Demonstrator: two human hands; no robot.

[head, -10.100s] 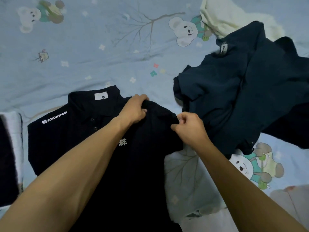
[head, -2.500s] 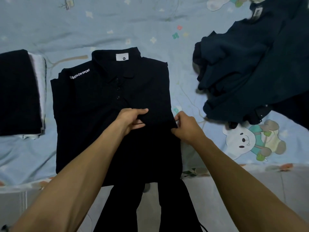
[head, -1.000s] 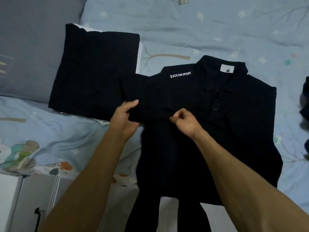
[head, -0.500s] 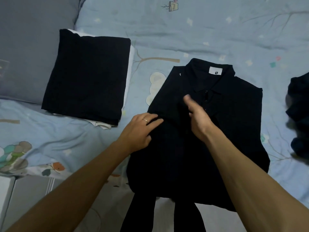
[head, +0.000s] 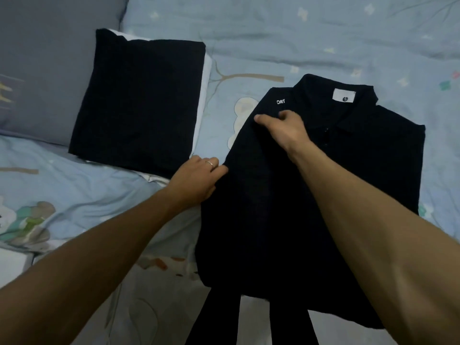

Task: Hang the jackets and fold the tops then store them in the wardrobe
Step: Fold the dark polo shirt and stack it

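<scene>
Head cam shows your left sleeve fold is basically done now. A second ago you were pinching that sleeve out toward the stack; now it's tucked in over the chest of the polo, and only "ORT" of the shoulder print shows.

Your right hand lies on the folded flap just below that print, fingers loosely bent and pressing, not gripping anything as far as I can tell. Your left hand sits at the polo's left edge, fingers flat against the fold line, nothing pinched.

So the polo lies face-up on the bed, collar away from you, both sides folded in, hem hanging off the near edge. The stack of folded tops sits just to its left, not touching.

Looks to me like the bottom-up fold is next, then onto the stack.
</scene>
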